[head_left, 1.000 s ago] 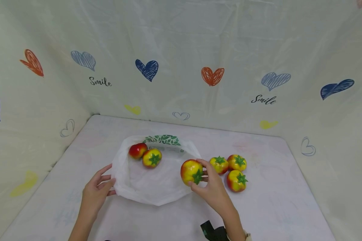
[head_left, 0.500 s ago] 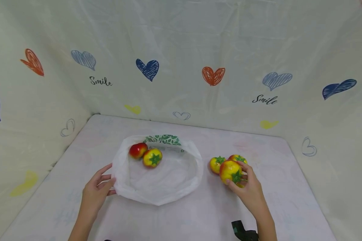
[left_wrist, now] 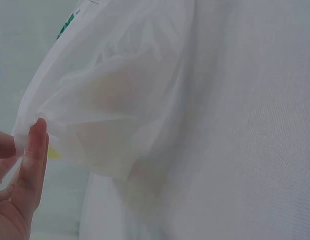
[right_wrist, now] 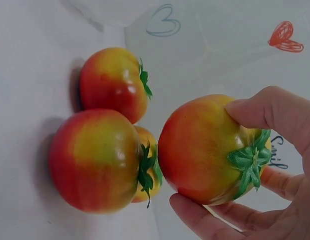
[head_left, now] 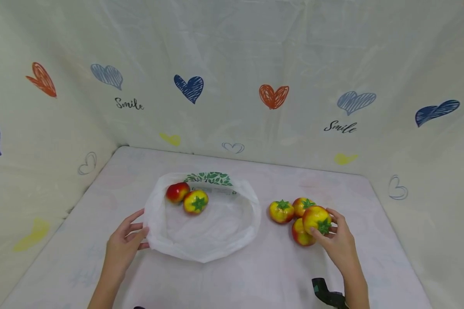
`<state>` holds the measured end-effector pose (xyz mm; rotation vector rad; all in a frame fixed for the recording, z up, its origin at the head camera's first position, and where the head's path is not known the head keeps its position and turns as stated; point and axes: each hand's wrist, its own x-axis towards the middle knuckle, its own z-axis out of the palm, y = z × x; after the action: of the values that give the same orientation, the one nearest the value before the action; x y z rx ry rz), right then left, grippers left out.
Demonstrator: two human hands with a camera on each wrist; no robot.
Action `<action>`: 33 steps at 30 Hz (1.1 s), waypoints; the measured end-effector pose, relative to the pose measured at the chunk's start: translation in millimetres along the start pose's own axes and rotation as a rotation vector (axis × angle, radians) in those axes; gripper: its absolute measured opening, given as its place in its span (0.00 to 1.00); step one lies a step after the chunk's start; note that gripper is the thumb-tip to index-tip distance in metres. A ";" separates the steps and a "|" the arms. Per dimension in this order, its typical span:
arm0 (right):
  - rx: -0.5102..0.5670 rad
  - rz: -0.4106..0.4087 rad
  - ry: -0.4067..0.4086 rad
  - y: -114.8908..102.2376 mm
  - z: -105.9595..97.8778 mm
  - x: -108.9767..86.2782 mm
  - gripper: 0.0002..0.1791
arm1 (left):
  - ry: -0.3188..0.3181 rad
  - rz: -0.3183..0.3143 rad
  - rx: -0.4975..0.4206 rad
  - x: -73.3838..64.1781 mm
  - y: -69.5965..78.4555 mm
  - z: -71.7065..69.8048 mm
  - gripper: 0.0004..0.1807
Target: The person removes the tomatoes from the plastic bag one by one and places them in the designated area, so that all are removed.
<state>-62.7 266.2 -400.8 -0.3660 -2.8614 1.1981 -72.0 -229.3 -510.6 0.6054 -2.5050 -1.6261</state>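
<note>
My right hand [head_left: 336, 240] grips a red-and-yellow toy tomato [right_wrist: 200, 150] with a green leafy top, thumb on one side and fingers on the other. It is raised off the table, overlapping a second toy tomato [head_left: 302, 234] in the head view. Two more, a left toy tomato [head_left: 281, 212] and a rear toy tomato [head_left: 300, 205], sit close by on the table. At the left, my left hand [head_left: 123, 240] pinches the rim of a white plastic bag [left_wrist: 109, 105] and holds its mouth wide. Inside lie a redder toy tomato [head_left: 176, 192] and a yellow toy tomato [head_left: 195, 204].
The white-covered table [head_left: 232, 283] ends at the back against a pale curtain [head_left: 232, 51] printed with hearts and "Smile". Green leaves are printed on the bag's far rim. A black wrist strap part [head_left: 326, 294] shows beside the right forearm.
My right hand has carried the toy tomato from the bag's right rim rightward to the group on the table. My left hand and the bag have stayed in place.
</note>
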 end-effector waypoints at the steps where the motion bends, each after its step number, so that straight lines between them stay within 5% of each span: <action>1: -0.008 0.009 0.003 2.2 -1.0 0.8 0.41 | 0.001 0.002 -0.004 -0.3 0.5 0.1 0.29; 16: -0.027 0.135 -0.032 39.7 -10.5 14.8 0.45 | -0.001 0.019 -0.023 1.2 -0.8 0.3 0.28; 33: -0.029 0.159 -0.137 52.5 3.7 20.3 0.43 | 0.013 -0.002 -0.016 1.1 -2.1 0.4 0.28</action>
<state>-71.9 303.6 -441.9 -0.5416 -3.0192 1.2534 -72.6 -230.1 -512.8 0.6154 -2.4803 -1.6365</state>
